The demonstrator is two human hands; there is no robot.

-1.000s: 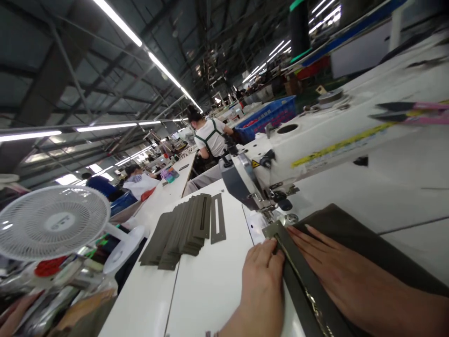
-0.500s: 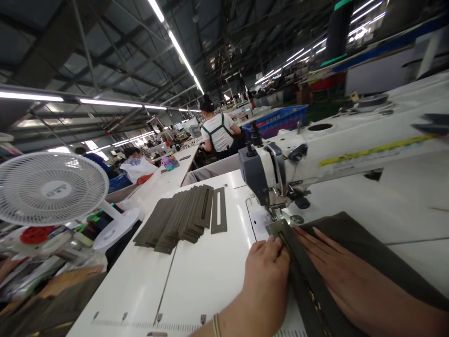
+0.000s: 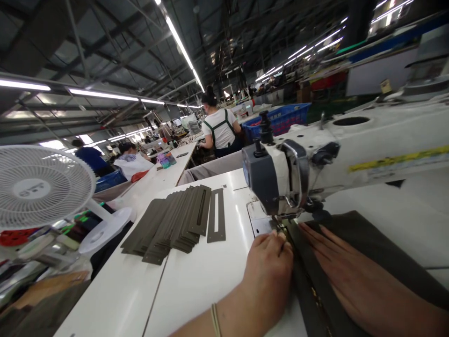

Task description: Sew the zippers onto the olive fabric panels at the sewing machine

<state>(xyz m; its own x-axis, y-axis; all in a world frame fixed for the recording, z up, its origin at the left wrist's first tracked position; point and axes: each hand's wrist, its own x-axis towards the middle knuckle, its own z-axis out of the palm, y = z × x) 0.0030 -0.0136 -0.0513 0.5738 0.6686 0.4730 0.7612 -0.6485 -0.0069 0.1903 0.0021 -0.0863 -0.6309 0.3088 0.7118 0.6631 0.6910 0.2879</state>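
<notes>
My left hand (image 3: 268, 276) is closed, its fingertips pinching the left edge of a dark olive slotted strip (image 3: 289, 238) right in front of the presser foot. Flat and open, my right hand (image 3: 354, 276) presses on the olive fabric panel (image 3: 379, 248) right of the strip. A zipper (image 3: 315, 295) with gold-coloured teeth runs along the strip toward me. The strip's far end lies at the needle area of the sewing machine (image 3: 270, 178), whose head partly hides it.
A fanned stack of olive slotted strips (image 3: 171, 220) lies left on the white sewing table (image 3: 196, 281), with one single strip (image 3: 216, 220) beside it. A white fan (image 3: 42, 187) stands at the left. Ahead, a person (image 3: 220, 128) sits near a blue crate (image 3: 280, 114).
The strip's far end has moved forward to the presser foot, with both hands staying on the work. My view has shifted closer to the machine.
</notes>
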